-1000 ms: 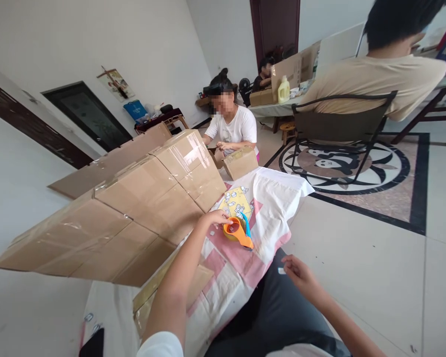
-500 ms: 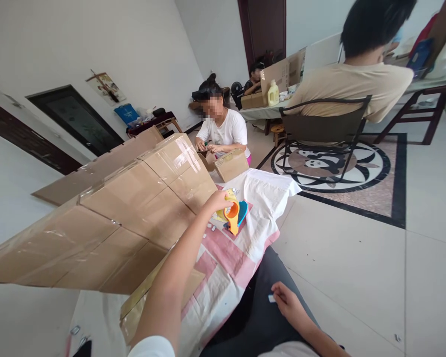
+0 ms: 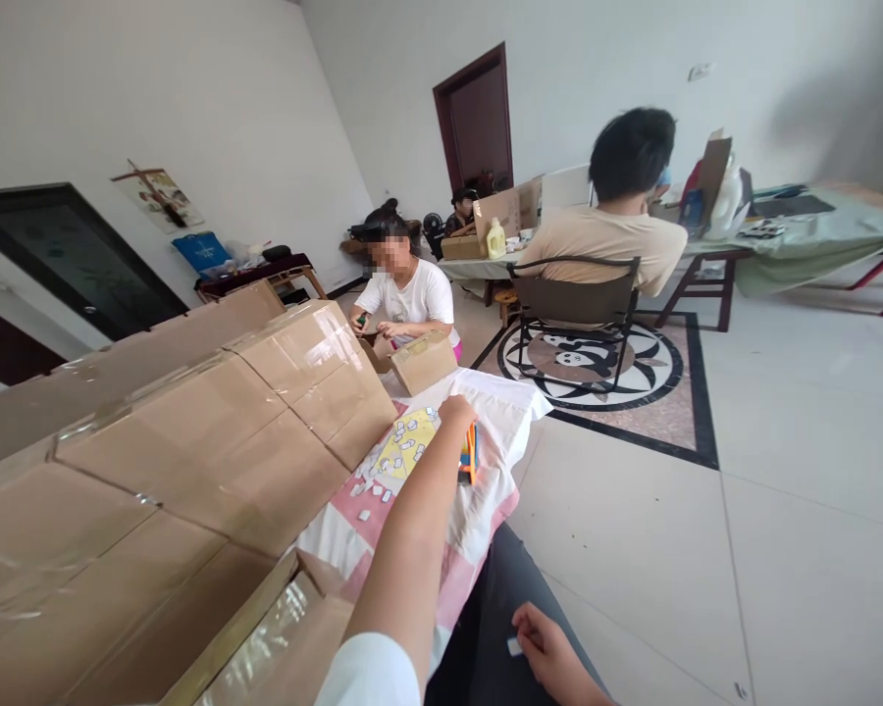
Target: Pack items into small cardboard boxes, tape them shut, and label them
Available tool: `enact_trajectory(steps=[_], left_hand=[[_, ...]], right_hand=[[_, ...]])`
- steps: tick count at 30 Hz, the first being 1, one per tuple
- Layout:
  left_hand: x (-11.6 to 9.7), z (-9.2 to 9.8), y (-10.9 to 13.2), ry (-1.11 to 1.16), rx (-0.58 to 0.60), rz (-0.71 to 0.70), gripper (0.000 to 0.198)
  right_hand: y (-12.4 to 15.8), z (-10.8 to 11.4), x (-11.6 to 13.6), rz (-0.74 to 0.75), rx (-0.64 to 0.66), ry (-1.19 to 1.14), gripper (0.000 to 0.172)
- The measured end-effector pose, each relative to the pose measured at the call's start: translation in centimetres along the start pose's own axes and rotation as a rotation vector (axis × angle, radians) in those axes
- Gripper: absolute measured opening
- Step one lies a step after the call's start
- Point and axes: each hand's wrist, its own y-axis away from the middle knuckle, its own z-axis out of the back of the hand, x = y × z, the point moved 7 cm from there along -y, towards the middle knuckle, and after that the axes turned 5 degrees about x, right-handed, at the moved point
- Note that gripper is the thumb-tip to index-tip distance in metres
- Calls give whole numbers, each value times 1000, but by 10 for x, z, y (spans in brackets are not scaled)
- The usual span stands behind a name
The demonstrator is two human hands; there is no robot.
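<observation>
My left hand (image 3: pixel 457 412) reaches out over the cloth-covered table, its fingers closed on an orange plastic thing (image 3: pixel 472 453) that stands nearly edge-on beside a blue part. The hand and forearm hide much of it. Left of the forearm lies a yellow picture sheet (image 3: pixel 406 446) with several small white pieces scattered on it. Over my dark trouser leg, my right hand (image 3: pixel 548 647) is closed on a small white piece (image 3: pixel 514 646), which pokes out at the fingers.
Large taped cardboard boxes (image 3: pixel 191 431) line the left side of the table. A smaller carton (image 3: pixel 425 363) stands at the far end, by a person in a white shirt (image 3: pixel 412 299). Another person sits in a chair (image 3: pixel 581 299) farther back.
The orange thing has turned from showing its round opening to nearly edge-on in my left hand. The view has shifted, uncovering more of the yellow sheet. My right hand keeps the white piece.
</observation>
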Motion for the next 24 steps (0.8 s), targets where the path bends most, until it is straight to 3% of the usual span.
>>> enact_trajectory(steps=[4, 9, 12, 14, 18, 24], left_hand=[[14, 16, 25, 102, -105, 12, 36], [58, 54, 106, 309, -396, -71, 28], [86, 59, 149, 457, -487, -88, 22], [104, 60, 163, 543, -514, -75, 21], [135, 65, 158, 629, -530, -14, 25], [160, 70, 122, 504, -441, 44, 23]], right_hand=[[-3, -3, -12, -57, 33, -81, 33], [-13, -5, -9, -86, 29, -103, 37], [-17, -9, 2, -114, 62, -62, 37], [-16, -13, 9, -121, 100, -34, 36], [-7, -20, 16, -79, 143, -38, 35], [6, -26, 22, -20, 147, -72, 33]])
